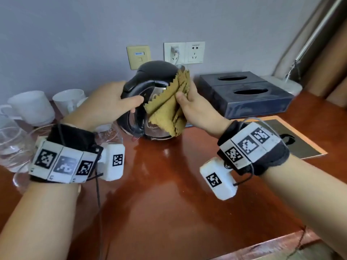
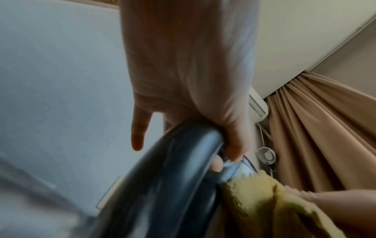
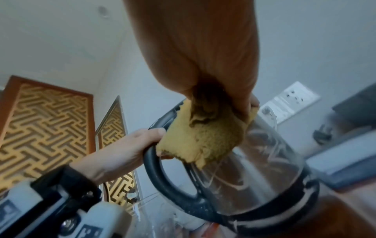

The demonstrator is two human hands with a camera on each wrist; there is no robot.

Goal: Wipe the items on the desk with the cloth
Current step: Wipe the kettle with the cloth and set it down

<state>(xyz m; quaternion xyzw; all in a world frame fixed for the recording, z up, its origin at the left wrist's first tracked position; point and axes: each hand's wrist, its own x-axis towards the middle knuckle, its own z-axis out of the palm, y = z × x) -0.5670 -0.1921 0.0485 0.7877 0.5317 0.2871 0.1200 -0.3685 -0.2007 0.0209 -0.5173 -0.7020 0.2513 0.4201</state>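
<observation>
1. I see the left hand [image 1: 105,102] curled round the kettle [image 1: 150,102] handle [image 3: 162,173], thumb over the top, steadying it on the desk [image 1: 169,184].
2. The right hand [image 1: 195,107] pinches the bunched cloth [image 1: 169,106] between thumb and fingers, pressing it on the kettle's glass side.
3. Key relation: the cloth lies just right of the handle, between the two hands; the kettle stands upright, so I judge the next strokes run down or round its wall. The right hand is nearer the unwiped far side.
4. Count: one kettle, one cloth, two white mugs [image 1: 32,107], one dark tissue box [image 1: 244,94]. Glasses [image 1: 13,145] at left: number unclear.
</observation>
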